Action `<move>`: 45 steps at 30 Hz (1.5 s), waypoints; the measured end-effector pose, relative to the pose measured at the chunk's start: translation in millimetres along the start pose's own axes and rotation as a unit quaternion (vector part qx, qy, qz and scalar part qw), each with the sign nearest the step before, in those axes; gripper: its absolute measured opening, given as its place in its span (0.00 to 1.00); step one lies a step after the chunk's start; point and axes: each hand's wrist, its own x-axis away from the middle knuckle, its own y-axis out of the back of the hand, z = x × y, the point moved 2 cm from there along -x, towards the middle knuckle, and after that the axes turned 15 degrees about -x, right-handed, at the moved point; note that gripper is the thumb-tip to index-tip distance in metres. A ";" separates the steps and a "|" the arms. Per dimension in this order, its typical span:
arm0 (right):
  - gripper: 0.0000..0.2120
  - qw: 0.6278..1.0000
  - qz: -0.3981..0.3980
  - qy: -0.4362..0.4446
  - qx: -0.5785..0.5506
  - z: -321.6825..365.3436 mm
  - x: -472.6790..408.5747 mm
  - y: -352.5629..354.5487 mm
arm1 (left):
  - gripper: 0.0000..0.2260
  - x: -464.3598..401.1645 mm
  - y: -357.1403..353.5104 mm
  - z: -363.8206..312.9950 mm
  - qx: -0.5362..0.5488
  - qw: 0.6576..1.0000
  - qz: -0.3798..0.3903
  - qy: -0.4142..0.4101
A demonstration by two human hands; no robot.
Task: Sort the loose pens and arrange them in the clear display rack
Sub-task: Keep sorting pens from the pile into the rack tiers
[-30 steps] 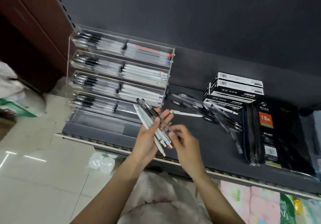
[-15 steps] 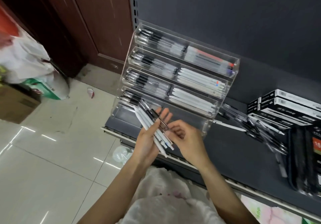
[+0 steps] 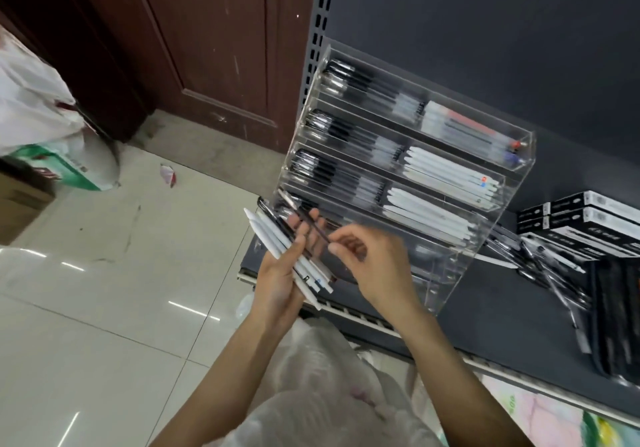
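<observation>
A dark grey shop shelf (image 3: pixel 519 308) is running along a dark back panel, with a brown wooden door (image 3: pixel 207 48) and pale floor tiles (image 3: pixel 104 308) lying to its left; your view is sitting further left and closer in than half a second ago, so the door is filling more of the frame. The clear display rack (image 3: pixel 446 273) is standing on the shelf's left end, its tiers holding black pens on the left and white pens on the right. Your left hand (image 3: pixel 280 273) is gripping a bundle of loose pens (image 3: pixel 277 242), white and black, just in front of the rack's lowest tier, fingers curled round them as before. Your right hand (image 3: pixel 367 256) is pinching the near end of one dark pen (image 3: pixel 311 224) between thumb and fingers, now drawing it across the left fingertips. More loose pens (image 3: pixel 540 266) are lying on the shelf right of the rack, beside black-and-white boxes (image 3: pixel 588 221). White plastic bags (image 3: pixel 31 100) are resting on the floor at far left.
</observation>
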 end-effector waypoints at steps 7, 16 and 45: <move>0.05 0.947 -0.032 0.131 0.292 -26.7 -23.0 9.3 | 0.13 -3.9 30.8 -10.9 0.076 0.996 -0.025 -0.042; 0.14 0.892 0.016 0.183 0.414 -21.2 -43.2 -10.8 | 0.14 -2.1 36.7 -7.8 0.122 0.989 -0.082 -0.007; 0.05 0.991 -0.011 -0.049 -0.123 -30.5 31.7 26.0 | 0.19 15.9 -48.2 36.0 -0.018 0.995 0.093 0.042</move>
